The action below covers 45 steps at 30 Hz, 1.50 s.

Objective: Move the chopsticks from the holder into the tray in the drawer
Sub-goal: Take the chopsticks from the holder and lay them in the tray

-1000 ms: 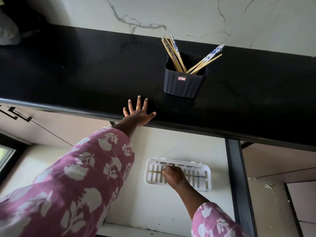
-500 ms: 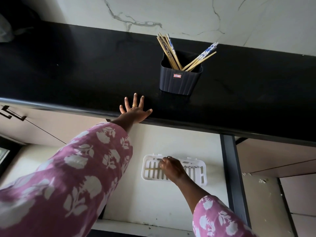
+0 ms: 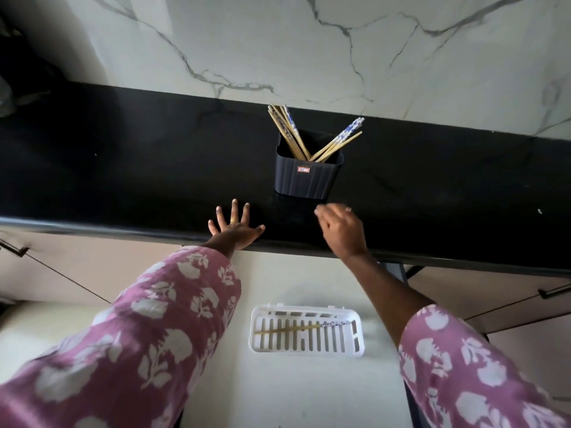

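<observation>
Had the left hand [image 3: 236, 228] flat on the front edge of the black counter [image 3: 123, 168], fingers spread wide. Held the right hand [image 3: 341, 231] just in front of the holder [image 3: 306, 180], not touching it, fingers loose and a bit bent. Looked empty, though the tips were blurry.

Saw most of the chopsticks [image 3: 289, 134] standing in the holder in two bunches, one tipped left and one tipped right. Saw at least one chopstick [image 3: 287, 329] lying flat in the white tray [image 3: 355, 335], down in the open drawer [image 3: 293, 390].

Could have bumped the holder and tipped it, with the long sticks leaning out over its rim. Could have grabbed too many at once and let some slip. Could have missed the tray, since it was small and sat well below the counter. Might then have dropped sticks onto the drawer floor.
</observation>
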Tool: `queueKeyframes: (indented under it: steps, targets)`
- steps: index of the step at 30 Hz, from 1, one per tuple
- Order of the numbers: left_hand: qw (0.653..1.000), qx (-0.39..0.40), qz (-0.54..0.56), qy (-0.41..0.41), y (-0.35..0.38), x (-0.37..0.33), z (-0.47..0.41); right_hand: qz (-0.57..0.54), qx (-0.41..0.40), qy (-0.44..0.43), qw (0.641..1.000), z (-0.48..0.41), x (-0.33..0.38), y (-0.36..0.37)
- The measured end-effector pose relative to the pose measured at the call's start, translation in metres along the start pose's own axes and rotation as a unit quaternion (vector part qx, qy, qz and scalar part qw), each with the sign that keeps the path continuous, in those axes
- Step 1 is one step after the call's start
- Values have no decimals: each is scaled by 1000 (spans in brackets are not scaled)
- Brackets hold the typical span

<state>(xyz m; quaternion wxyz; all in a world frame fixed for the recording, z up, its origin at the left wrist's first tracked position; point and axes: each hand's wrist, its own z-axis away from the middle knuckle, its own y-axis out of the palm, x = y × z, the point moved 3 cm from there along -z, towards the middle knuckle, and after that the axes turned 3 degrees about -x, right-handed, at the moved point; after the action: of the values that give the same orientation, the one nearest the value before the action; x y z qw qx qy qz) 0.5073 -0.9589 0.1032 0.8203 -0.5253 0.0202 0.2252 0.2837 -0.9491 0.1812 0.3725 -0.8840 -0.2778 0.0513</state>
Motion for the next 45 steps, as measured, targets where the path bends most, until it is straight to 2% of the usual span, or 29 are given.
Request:
queueKeyframes:
  steps: [3, 6, 11, 14, 15, 19, 23, 29, 34, 39, 42, 45]
  targets:
    - [1000, -1, -1, -3, 2, 0, -1, -15, -45, 111, 993, -40, -22, -3]
    - [1000, -1, 2, -5, 2, 1, -3, -49, -14, 267, 962, -73, -43, 4]
    - [1000, 1, -3, -8, 3, 1, -5, -94, 45, 455, 885, -109, -76, 27]
    - [1000, 3, -4, -9, 3, 1, -6, -168, 27, 549, 818, -118, -89, 42]
    - [1000, 4, -5, -8, 3, 1, -6, -184, 13, 562, 806, -120, -92, 46]
    - [1000, 4, -5, -7, 2, 1, -6, -212, -44, 546, 809, -130, -91, 52]
    - [1000, 3, -3, -4, 1, 0, -4, -244, -89, 550, 794, -133, -81, 51]
    - [1000, 3, 1, 0, 0, -1, -2, -316, -105, 533, 778, -143, -74, 42]
    - [1000, 2, -1, 3, -1, -1, 1, -327, -149, 492, 793, -155, -71, 0]
    - [1000, 1, -2, 8, -3, -2, 5, -349, -213, 452, 793, -165, -70, -57]
    - [1000, -1, -1, 11, -3, -2, 8, -397, -247, 423, 776, -165, -65, -89]
    - [1000, 0, 4, 17, -3, 0, 10, -462, -247, 398, 753, -161, -56, -112]
